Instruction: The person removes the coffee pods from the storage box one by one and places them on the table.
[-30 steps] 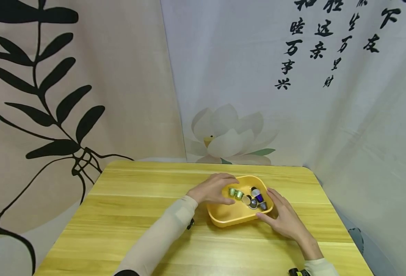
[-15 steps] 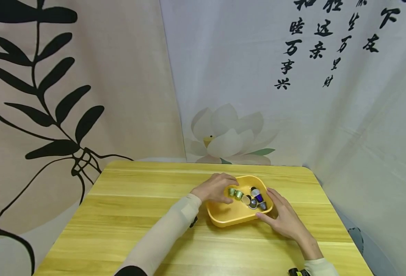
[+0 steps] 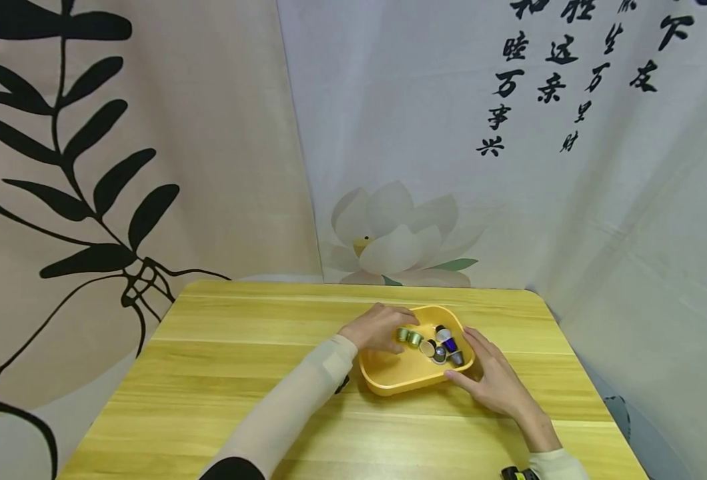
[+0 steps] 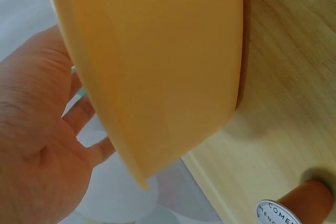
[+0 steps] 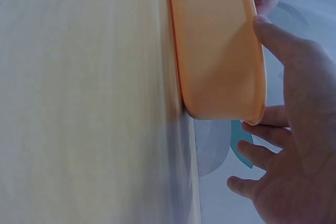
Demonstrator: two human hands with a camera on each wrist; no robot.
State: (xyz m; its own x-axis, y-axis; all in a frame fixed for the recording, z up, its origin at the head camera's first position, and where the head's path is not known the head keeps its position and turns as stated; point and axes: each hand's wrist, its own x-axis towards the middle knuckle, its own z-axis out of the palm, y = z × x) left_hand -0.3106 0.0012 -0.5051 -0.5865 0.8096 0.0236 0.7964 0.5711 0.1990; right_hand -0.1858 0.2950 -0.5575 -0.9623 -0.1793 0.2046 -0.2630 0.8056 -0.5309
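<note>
Facing pale fabric [image 3: 233, 167] printed with leaves, a lotus and brushed characters, well beyond the left hand [image 3: 379, 328] and right hand [image 3: 494, 375], and working over a yellow wood-grain tabletop [image 3: 257, 347]. Having the yellow tray [image 3: 386, 367] directly between both, resting on the tabletop. Hovering at the tray's left end with the left hand, bending the fingers over the rim beside two green capsules [image 3: 415, 339], leaving a gap between thumb and fingertips; not visibly gripping anything, and being unable to tell about contact with the green pair. Touching the tray's rim with the right hand, spreading thumb and fingers loosely around the nearest corner rather than clenching. Seeing a cluster of darker capsules [image 3: 451, 345] inside, just beside the right fingers, and one orange capsule [image 4: 310, 203] lying outside the tray, near the left wrist. Judging the step as picking from the green pair while steadying the tray; for doing it well, probably needing light right-hand pressure, pinching one green capsule by its sides, lifting straight up clear of the rim, and avoiding nudging its neighbour or brushing the orange capsule.
</note>
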